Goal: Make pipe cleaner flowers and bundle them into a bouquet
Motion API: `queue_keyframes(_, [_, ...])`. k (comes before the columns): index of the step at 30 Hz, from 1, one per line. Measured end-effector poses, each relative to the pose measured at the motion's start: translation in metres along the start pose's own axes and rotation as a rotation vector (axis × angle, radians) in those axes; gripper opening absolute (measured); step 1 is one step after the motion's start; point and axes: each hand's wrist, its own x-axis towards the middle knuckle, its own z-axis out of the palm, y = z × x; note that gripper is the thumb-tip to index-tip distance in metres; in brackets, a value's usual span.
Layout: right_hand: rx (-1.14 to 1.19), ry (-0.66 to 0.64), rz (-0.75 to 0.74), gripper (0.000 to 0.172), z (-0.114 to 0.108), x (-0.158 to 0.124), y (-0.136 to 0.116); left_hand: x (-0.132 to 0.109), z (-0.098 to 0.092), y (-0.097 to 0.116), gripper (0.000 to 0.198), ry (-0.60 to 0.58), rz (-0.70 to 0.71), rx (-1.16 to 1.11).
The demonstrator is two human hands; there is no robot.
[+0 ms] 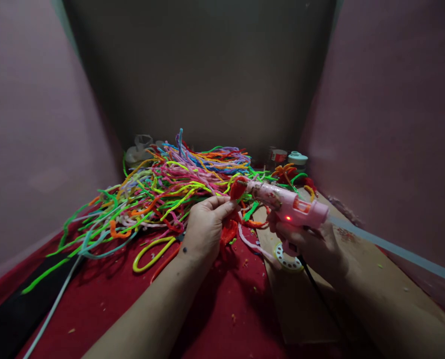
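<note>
My right hand is wrapped round the handle of a pink glue gun whose red light is on. The gun's nozzle points left and meets a red pipe-cleaner piece. My left hand pinches that red piece from below, fingers closed on it, with more red fuzzy wire hanging under the hand. A black cord runs down from the gun towards me.
A big heap of many-coloured pipe cleaners covers the red cloth to the left and behind. A cardboard sheet lies under the right hand. Small jars stand at the back wall. A white container sits back left.
</note>
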Motion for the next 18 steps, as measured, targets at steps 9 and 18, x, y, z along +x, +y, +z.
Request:
queue_keyframes(9, [-0.006, -0.009, -0.023, 0.013, -0.0033, -0.0005, 0.0042, 0.0001, -0.0002, 0.0001, 0.012, 0.023, 0.004, 0.01])
queue_keyframes(18, [-0.089, -0.065, -0.044, 0.015, -0.0037, -0.0002, 0.007, 0.0007, -0.0008, -0.0002, 0.013, 0.009, 0.013, 0.035])
